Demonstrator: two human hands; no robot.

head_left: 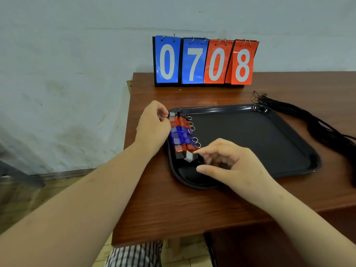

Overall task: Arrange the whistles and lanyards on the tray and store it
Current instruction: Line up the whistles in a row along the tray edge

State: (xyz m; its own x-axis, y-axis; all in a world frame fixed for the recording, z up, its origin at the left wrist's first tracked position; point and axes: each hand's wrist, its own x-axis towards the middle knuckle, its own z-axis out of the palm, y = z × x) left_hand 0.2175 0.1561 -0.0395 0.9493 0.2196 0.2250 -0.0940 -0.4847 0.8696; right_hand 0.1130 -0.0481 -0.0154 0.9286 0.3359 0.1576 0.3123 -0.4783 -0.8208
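Observation:
A black tray (269, 135) lies on the brown table. Along its left side runs a column of several whistles (182, 134), red, blue and black, each with a small metal ring pointing right. My left hand (152, 126) rests at the tray's left rim, its fingertips pinching the top whistle of the column. My right hand (229, 162) hovers over the tray's near-left corner, fingers curled around the black whistle (189, 157) at the bottom of the column. A bundle of black lanyards (316, 124) lies on the table beyond the tray's right rim.
A flip scoreboard (205, 62) reading 0708 stands at the back of the table against the wall. The table's left edge (125, 143) runs close beside the tray, with floor beyond it. Striped fabric (134, 255) shows below the front edge.

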